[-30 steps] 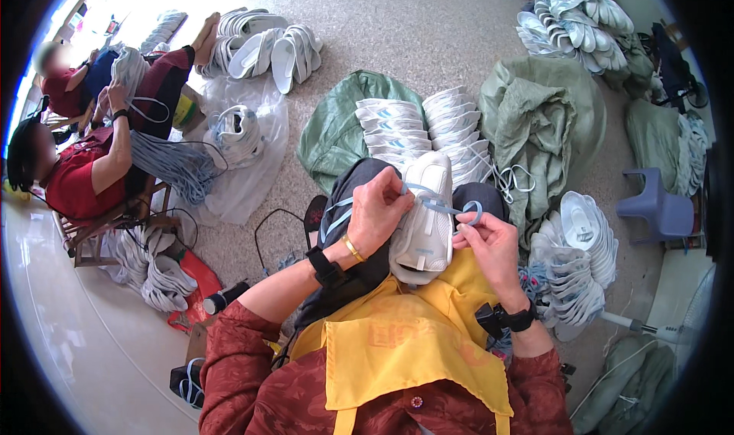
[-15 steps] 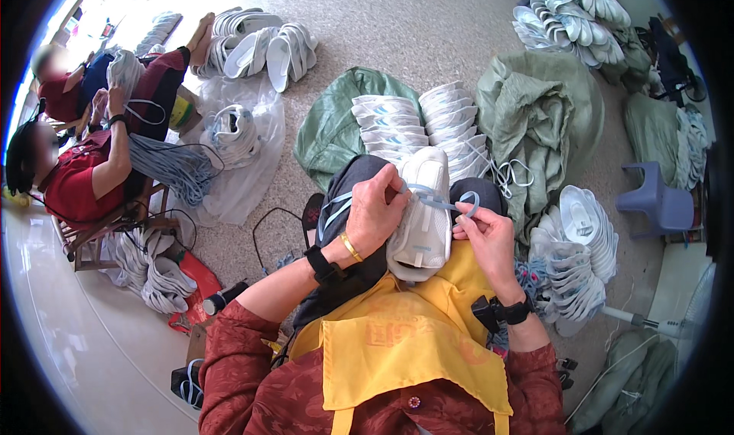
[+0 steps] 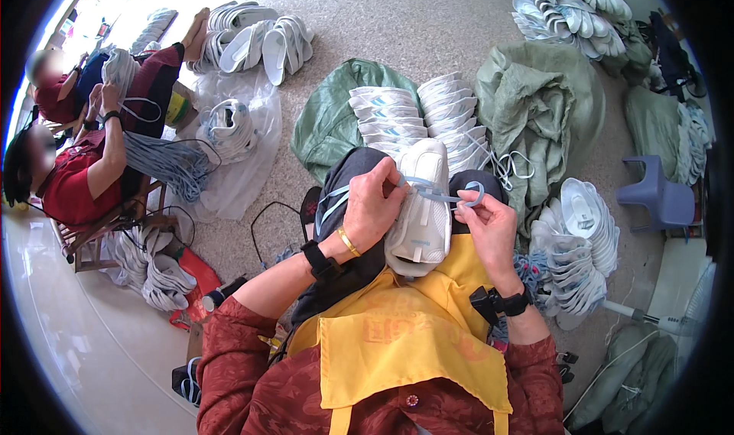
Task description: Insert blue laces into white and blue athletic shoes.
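Note:
Across my lap lies a white shoe upper (image 3: 419, 232), its narrower end pointing away from me. A light blue shoelace (image 3: 433, 197) runs crosswise over it. My left hand (image 3: 372, 208) is closed at the upper's left side, thumb and forefinger pinching the lace. From that hand, more blue lace hangs left over my dark trouser leg. My right hand (image 3: 489, 232) pinches the lace on the right, where it curls into a small loop above the fingertips. A yellow apron (image 3: 413, 358) covers my lap below the upper.
Stacked white uppers (image 3: 386, 121) stand beyond my knees, between green sacks (image 3: 332, 125). More uppers (image 3: 585, 236) are piled at my right, near a purple stool (image 3: 659, 194) and a fan (image 3: 680, 324). Two people sit on the left; a bundle of blue laces (image 3: 172, 167) hangs beside the nearer one.
My right hand has risen slightly with the lace, and its curl sits a little higher. My left hand keeps its pinch. The whole view has shifted slightly.

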`<action>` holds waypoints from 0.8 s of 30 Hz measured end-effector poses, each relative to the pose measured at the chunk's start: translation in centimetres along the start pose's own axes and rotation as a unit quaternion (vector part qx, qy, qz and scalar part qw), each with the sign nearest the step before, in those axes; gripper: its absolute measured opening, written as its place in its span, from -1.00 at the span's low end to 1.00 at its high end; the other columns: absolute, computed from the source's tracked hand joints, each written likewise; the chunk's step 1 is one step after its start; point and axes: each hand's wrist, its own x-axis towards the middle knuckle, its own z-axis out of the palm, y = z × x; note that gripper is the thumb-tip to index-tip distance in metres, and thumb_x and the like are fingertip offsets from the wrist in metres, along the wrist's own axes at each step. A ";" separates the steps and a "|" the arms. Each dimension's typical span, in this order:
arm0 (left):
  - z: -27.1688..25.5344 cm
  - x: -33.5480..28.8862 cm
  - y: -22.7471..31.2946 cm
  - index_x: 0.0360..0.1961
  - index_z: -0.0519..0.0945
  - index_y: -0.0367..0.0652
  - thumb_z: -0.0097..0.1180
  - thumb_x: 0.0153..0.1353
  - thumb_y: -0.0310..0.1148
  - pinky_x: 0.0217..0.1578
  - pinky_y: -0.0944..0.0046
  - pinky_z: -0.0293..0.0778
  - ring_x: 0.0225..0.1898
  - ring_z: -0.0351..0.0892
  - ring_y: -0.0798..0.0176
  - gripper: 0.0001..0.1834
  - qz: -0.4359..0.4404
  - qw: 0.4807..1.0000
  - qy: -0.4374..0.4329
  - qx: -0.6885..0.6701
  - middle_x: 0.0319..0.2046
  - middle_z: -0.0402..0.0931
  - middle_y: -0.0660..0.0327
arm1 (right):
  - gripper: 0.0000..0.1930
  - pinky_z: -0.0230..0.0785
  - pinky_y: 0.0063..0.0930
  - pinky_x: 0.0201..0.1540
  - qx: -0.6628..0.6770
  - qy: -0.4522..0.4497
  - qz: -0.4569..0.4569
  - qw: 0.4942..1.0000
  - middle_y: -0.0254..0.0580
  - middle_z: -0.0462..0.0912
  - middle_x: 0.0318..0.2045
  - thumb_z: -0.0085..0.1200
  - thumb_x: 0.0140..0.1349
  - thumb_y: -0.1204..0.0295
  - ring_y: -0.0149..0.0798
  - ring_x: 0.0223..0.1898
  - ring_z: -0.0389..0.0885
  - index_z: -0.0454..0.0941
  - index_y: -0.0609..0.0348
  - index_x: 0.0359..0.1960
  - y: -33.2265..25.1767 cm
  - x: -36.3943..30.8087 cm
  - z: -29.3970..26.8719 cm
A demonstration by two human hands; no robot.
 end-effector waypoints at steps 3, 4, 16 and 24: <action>0.0 0.1 0.2 -0.29 0.49 -0.29 0.37 0.16 -0.60 -0.45 0.16 0.53 -0.51 0.69 0.06 -0.76 0.015 1.000 -0.012 0.012 -0.52 0.62 0.03 | -0.75 0.71 -0.53 -0.04 0.003 -0.002 -0.001 1.000 -0.23 0.78 -0.23 0.20 0.41 0.67 -0.44 -0.21 0.79 0.70 0.39 0.09 0.0 0.2 -0.1; 0.1 0.2 0.2 -0.28 0.49 -0.29 0.37 0.16 -0.59 -0.45 0.16 0.53 -0.51 0.68 0.05 -0.76 0.021 1.000 -0.014 0.019 -0.52 0.62 0.02 | -0.76 0.71 -0.53 -0.05 -0.002 0.001 -0.004 1.000 -0.23 0.79 -0.24 0.20 0.40 0.67 -0.44 -0.22 0.79 0.71 0.39 0.07 0.1 0.3 0.0; 0.5 0.3 -0.8 -0.31 0.48 -0.27 0.43 0.15 -0.56 -0.46 0.19 0.53 -0.54 0.67 0.12 -0.71 0.021 1.000 -0.003 0.005 -0.57 0.60 0.07 | -0.84 0.73 -0.51 -0.10 0.007 -0.011 -0.021 1.000 -0.24 0.79 -0.27 0.21 0.37 0.68 -0.45 -0.27 0.78 0.71 0.38 -0.06 0.5 3.3 0.2; 0.7 0.4 -1.5 -0.31 0.42 -0.25 0.44 0.16 -0.56 -0.49 0.24 0.51 -0.56 0.64 0.22 -0.67 0.033 0.999 -0.009 0.001 -0.56 0.59 0.12 | -0.86 0.69 -0.55 -0.11 -0.005 -0.029 -0.038 0.999 -0.29 0.76 -0.27 0.18 0.38 0.71 -0.49 -0.27 0.75 0.68 0.38 -0.07 1.0 2.7 0.5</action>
